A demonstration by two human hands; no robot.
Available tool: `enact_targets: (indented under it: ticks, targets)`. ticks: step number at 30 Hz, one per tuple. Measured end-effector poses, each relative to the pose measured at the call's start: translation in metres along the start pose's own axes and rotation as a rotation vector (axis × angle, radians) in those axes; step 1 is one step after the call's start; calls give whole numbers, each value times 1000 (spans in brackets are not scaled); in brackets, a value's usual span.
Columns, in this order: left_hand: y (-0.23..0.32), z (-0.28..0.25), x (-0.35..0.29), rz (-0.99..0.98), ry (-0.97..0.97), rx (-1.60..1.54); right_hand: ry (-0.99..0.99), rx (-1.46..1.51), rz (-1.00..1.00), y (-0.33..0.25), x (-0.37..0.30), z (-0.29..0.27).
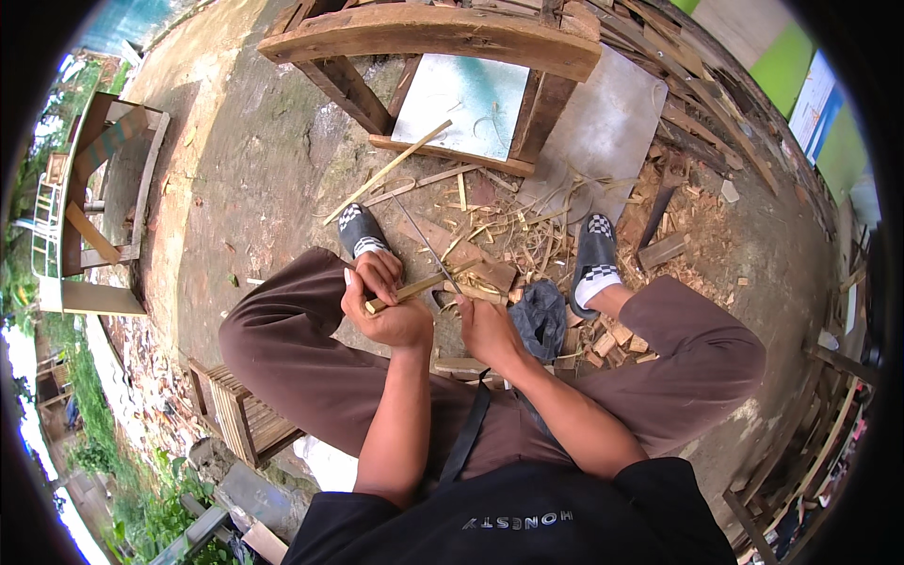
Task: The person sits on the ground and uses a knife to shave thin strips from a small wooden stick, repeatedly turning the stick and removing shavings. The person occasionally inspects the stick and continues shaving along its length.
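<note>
Left hand [381,306] grips a bamboo strip [414,288]; right hand [485,328] clenched on a thin blade [428,247], mid-shave w/ shavings [508,235] beyond. Next stroke needs steady pressure.

Two bare hands, left hand [381,306] and right hand [485,330]; one pale split bamboo strip [414,289] between them; two black-and-white checkered slip-on sandals [593,259]; one low slatted wooden stool [240,414]; two grey metal sheets [617,118].
</note>
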State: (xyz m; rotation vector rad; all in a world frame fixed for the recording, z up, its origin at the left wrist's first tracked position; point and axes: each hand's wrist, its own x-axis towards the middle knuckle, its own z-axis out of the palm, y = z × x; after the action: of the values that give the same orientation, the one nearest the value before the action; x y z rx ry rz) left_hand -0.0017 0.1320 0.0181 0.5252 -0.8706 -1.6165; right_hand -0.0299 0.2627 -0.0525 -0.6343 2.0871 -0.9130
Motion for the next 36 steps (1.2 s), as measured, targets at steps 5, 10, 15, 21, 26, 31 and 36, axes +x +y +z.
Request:
enact_targets:
  ticks: [5, 10, 15, 21, 26, 31, 36]
  targets:
    - [-2, 2, -10, 22, -60, 72, 25, 22, -1, -14, -17, -3]
    - [3, 1, 3, 4, 24, -5, -27, -26, 49, 1, 0, 4]
    - [1, 6, -5, 34, -47, 146, 23, -31, 40, 4, -12, 10]
    - [4, 2, 1, 28, 8, 45, 82, -16, -93, -6, -12, 6]
    - [3, 1, 5, 25, -30, 77, 3, -53, 59, 13, 8, 8]
    - [3, 0, 0, 39, -14, 75, -6, -20, 22, -14, -6, -3]
    - [5, 0, 11, 16, 44, 31, -2, -84, 59, 14, 10, 11]
